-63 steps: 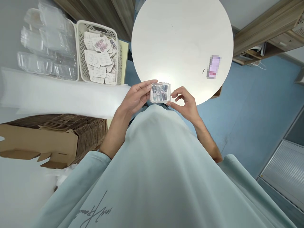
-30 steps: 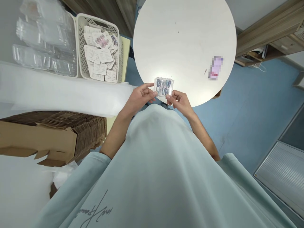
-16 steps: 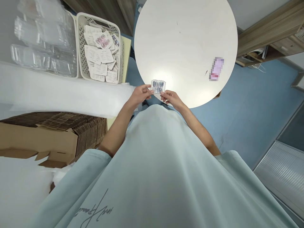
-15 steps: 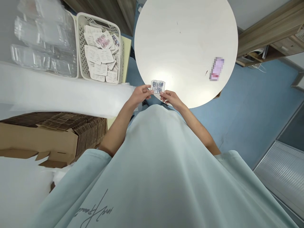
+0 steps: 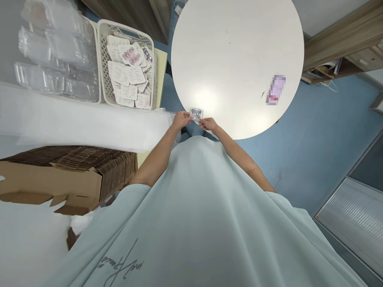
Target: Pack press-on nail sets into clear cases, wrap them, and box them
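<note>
Between my two hands is a small clear case of press-on nails (image 5: 196, 113), showing dark, shiny nails in rows. My left hand (image 5: 181, 119) pinches its left side. Fingers of my right hand (image 5: 209, 124) grip its lower right corner. The case is over the near edge of the round white table (image 5: 239, 71). Left of the table, a white perforated basket (image 5: 101, 59) holds many white cards (image 5: 128, 75), a pink nail set (image 5: 131, 54) lying on top.
Clear plastic boxes (image 5: 56, 77) are stacked at the upper left. White sheeting (image 5: 89, 123) lies below them, beside folded brown cardboard boxes (image 5: 74, 179). A blurred pinkish-purple item (image 5: 276, 89) rests on the table's right side. Wooden shelving (image 5: 344, 44) stands to the right.
The case has tilted and dropped slightly toward the lower left, and appears smaller. My right hand has shifted left with it. Both hands keep their hold, and the whole view has shifted slightly.
</note>
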The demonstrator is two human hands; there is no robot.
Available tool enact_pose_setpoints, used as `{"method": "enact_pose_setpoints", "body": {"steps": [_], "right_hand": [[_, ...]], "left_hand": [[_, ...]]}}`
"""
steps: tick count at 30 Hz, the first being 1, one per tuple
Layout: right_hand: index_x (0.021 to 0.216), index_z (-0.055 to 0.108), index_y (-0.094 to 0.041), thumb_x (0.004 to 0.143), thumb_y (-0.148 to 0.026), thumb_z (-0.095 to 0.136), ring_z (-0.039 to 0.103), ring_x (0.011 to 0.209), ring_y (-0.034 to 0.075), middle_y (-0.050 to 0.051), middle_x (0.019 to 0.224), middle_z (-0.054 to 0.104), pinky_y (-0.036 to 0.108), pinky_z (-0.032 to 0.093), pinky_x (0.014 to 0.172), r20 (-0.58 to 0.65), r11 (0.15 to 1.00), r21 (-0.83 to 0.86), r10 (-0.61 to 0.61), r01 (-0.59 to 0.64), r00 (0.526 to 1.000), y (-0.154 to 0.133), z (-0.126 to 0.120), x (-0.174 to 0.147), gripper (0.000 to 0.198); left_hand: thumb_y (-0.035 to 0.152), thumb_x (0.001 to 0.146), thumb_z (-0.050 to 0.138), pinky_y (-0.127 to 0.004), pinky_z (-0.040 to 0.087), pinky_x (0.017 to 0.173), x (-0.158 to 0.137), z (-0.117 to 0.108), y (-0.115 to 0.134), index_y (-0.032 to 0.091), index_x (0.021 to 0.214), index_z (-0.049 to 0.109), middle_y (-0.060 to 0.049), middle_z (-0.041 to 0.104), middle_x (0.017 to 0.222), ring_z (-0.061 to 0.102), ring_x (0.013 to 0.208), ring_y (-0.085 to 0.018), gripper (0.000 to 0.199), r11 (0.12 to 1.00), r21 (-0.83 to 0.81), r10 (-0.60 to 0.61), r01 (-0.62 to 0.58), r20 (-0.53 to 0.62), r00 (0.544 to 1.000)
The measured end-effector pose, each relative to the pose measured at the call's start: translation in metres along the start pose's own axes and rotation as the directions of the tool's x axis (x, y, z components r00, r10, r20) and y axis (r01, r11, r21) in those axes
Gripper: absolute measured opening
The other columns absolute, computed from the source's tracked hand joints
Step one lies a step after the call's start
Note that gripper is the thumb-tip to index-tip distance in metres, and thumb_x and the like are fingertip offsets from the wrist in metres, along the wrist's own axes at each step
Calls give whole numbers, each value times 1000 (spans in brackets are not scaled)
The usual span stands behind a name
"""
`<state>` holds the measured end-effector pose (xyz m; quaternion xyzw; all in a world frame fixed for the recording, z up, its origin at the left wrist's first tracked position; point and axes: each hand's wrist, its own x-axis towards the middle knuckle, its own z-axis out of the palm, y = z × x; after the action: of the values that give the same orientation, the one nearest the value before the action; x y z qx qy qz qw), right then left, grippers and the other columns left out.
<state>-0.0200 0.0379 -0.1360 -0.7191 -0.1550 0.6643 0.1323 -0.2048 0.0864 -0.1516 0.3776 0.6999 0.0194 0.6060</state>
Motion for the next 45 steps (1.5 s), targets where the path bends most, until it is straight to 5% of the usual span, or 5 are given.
{"method": "enact_pose_setpoints", "body": {"steps": [13,20,29,38,45], "right_hand": [[82,68,-18,120,-21,66,62,62,10,3,76,78,21,54,67,-82,998,-61,30,-35,996,-11,4,7,38],[75,66,-18,118,-17,65,64,59,10,3,71,77,24,56,70,-127,971,-231,23,-52,992,-7,2,15,43],[85,71,-20,116,-20,65,72,73,14,8,101,88,26,56,84,-77,870,-483,-152,96,985,-30,-1,-21,32],[108,81,-22,110,-28,63,80,96,24,6,111,90,35,60,94,200,637,-602,-463,481,864,-67,68,-60,19],[111,83,-23,109,-29,66,80,100,25,7,111,89,36,60,96,422,423,-641,-502,640,755,-88,152,-65,18]], "left_hand": [[25,106,76,-34,63,93,15,10,1,16,126,80,-10,88,115,81,88,-22,23,991,128,45,-45,1,999],[17,100,78,-34,62,98,9,9,10,13,145,77,-15,88,124,84,97,-26,45,982,181,42,-57,86,995],[23,109,69,-37,64,105,-36,-23,0,17,138,79,-14,87,137,85,104,-26,32,974,88,202,-211,101,974],[28,111,61,-43,65,110,-97,-115,-79,23,126,76,-12,85,136,83,115,-29,22,973,82,232,-217,-349,908],[21,99,77,-62,41,142,-92,-152,-134,11,168,55,-30,44,186,40,176,-47,72,948,313,214,-56,-499,840]]}}
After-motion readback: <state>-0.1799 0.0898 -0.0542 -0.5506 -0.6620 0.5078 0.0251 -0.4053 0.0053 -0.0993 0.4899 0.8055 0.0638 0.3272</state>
